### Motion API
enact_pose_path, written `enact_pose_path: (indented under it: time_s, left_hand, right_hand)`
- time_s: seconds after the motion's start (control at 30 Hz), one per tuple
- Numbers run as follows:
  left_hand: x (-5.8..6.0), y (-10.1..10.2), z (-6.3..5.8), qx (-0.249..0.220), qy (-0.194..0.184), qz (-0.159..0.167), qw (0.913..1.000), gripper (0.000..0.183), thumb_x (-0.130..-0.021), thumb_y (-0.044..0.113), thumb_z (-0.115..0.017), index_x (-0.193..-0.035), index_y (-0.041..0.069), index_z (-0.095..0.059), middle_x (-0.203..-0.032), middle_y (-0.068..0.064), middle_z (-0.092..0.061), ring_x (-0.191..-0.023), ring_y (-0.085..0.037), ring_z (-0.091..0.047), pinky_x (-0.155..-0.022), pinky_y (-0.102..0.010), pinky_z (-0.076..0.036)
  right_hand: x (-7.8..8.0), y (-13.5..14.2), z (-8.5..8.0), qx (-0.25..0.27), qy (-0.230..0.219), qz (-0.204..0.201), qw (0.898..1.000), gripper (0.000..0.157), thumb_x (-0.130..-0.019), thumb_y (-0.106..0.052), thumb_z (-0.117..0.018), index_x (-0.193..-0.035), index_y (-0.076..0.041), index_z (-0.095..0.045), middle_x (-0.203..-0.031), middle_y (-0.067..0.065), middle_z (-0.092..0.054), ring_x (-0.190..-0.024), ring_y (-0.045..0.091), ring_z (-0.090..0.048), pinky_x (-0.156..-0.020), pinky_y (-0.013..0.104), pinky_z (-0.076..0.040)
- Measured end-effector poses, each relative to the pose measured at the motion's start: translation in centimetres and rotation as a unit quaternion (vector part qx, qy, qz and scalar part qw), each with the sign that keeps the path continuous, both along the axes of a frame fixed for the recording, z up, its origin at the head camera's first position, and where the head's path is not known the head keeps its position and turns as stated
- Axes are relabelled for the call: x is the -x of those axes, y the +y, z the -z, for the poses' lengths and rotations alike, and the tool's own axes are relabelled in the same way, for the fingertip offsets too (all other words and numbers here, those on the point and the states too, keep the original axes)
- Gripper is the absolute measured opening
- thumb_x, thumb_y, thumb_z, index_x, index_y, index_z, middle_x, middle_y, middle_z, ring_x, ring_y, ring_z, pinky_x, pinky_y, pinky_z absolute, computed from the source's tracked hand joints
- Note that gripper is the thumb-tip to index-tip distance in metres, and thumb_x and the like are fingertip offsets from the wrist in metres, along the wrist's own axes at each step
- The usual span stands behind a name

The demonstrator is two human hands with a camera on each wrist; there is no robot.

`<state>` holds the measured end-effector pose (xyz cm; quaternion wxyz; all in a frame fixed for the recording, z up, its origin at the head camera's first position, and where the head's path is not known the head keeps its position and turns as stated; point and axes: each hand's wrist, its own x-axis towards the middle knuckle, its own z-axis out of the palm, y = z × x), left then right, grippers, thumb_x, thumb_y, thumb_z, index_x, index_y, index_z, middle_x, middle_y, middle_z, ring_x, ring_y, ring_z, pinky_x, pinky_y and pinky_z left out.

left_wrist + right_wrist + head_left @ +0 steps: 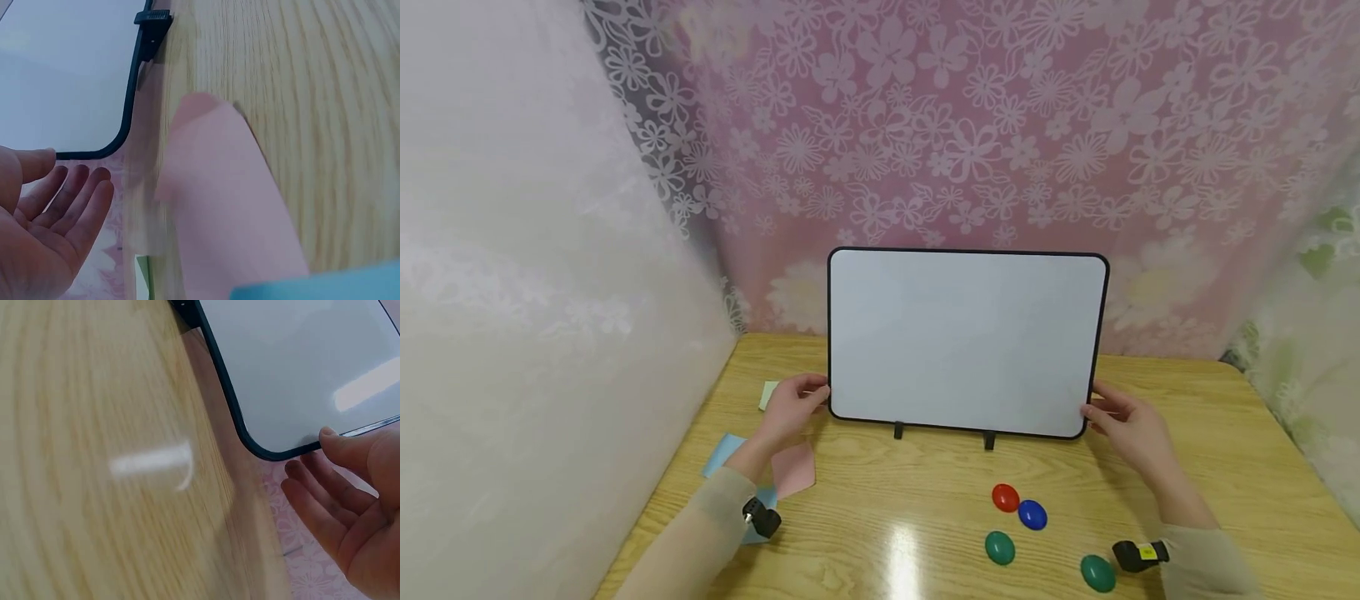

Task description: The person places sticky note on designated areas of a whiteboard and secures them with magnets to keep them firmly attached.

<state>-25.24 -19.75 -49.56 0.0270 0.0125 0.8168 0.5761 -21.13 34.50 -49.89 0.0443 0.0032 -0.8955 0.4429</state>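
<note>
A whiteboard (966, 342) with a thin black frame stands upright on two small black feet (989, 440) on the wooden table. My left hand (793, 407) holds its left edge near the lower corner. In the left wrist view the thumb (37, 164) lies at the frame's front, with the other fingers behind the edge. My right hand (1131, 425) pinches the right edge low down, thumb (340, 447) in front and fingers behind, as the right wrist view shows. The board's face is blank apart from a light reflection.
Red (1006, 497) and blue (1033, 515) round magnet-like discs lie in front of the board, with two green discs (1000, 547) nearer me. Pink (793, 469), blue (724, 454) and pale green (767, 395) paper pieces lie around my left arm. A floral curtain (925, 125) hangs behind the table.
</note>
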Motion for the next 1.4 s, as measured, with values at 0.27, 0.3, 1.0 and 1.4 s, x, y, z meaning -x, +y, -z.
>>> enact_pose_path:
  time_s: [0.27,0.3,1.0,1.4]
  left_hand:
    - [-1.3,-2.5,0.0,0.066,0.021,0.028,0.9972,0.036,-0.109,0.018,-0.066,-0.139,-0.002,-0.066,-0.127,-0.015,-0.070,-0.114,-0.036,-0.069,-0.093,-0.046,-0.060]
    - [-1.5,-2.8,0.0,0.073,0.021,0.033,0.9966,0.036,-0.109,0.018,-0.066,-0.140,-0.002,-0.066,-0.128,-0.014,-0.070,-0.114,-0.035,-0.068,-0.093,-0.047,-0.059]
    - [-3.9,-5.9,-0.5,0.251,0.034,0.136,0.9578,0.047,-0.089,0.009,-0.088,-0.132,0.003,-0.071,-0.125,-0.011,-0.071,-0.107,-0.030,-0.065,-0.089,-0.044,-0.056]
    - [-4.8,-4.4,-0.4,0.320,0.029,0.151,0.9348,0.052,-0.081,0.016,-0.097,-0.125,0.003,-0.071,-0.113,-0.006,-0.065,-0.104,-0.028,-0.063,-0.092,-0.047,-0.054]
  right_hand:
    - [-1.7,1.9,-0.8,-0.114,0.008,-0.038,0.993,0.054,-0.109,-0.029,-0.067,-0.150,0.005,-0.056,-0.127,0.029,-0.071,-0.110,0.049,-0.070,-0.068,0.026,-0.057]
    - [-1.9,2.1,-0.9,-0.121,0.008,-0.046,0.992,0.053,-0.108,-0.027,-0.069,-0.148,0.005,-0.058,-0.125,0.028,-0.072,-0.108,0.048,-0.071,-0.069,0.028,-0.058]
    - [-4.9,1.4,-1.3,-0.162,-0.073,-0.324,0.929,0.038,-0.093,-0.037,-0.085,-0.119,-0.010,-0.079,-0.101,-0.014,-0.074,-0.086,-0.001,-0.063,-0.072,0.028,-0.058]
    - [-6.5,0.2,-1.3,-0.155,-0.127,-0.369,0.908,0.034,-0.079,-0.031,-0.097,-0.107,-0.024,-0.079,-0.103,-0.019,-0.070,-0.089,0.002,-0.062,-0.076,0.029,-0.057]
